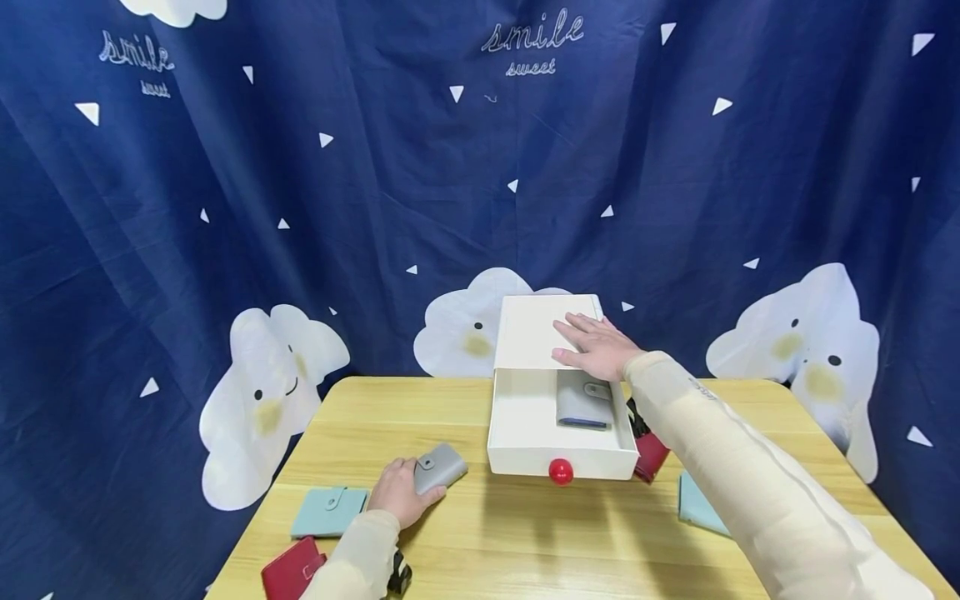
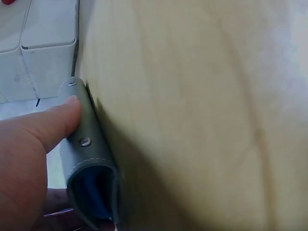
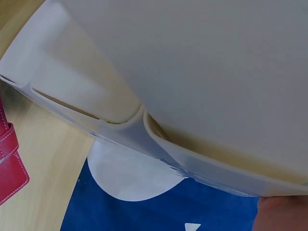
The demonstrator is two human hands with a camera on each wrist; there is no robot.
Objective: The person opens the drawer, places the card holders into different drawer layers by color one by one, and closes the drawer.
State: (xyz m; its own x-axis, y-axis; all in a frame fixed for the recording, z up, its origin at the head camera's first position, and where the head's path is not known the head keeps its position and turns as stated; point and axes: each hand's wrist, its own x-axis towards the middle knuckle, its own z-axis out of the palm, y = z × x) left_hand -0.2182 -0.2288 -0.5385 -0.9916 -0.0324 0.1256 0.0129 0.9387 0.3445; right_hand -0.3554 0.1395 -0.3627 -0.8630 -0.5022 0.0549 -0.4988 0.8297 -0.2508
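My left hand [image 1: 401,493] grips a grey snap-strap wallet [image 1: 441,467] over the table left of a white drawer box. In the left wrist view the thumb presses along the folded spine of this wallet [image 2: 89,130], and its dark blue inside shows at the near end. My right hand [image 1: 596,346] rests on the top of the white box [image 1: 525,329] with its fingers spread. The drawer [image 1: 525,461], with a red round knob [image 1: 560,472], is pulled out toward me. Inside it, on the right, lies another grey wallet [image 1: 583,400].
At the left lie a light blue wallet [image 1: 328,512] and a red wallet [image 1: 291,570]. Right of the box are another red wallet [image 1: 651,457] and a light blue one [image 1: 701,506], partly behind my right sleeve. A dark blue curtain [image 1: 375,167] hangs behind the wooden table [image 1: 420,400].
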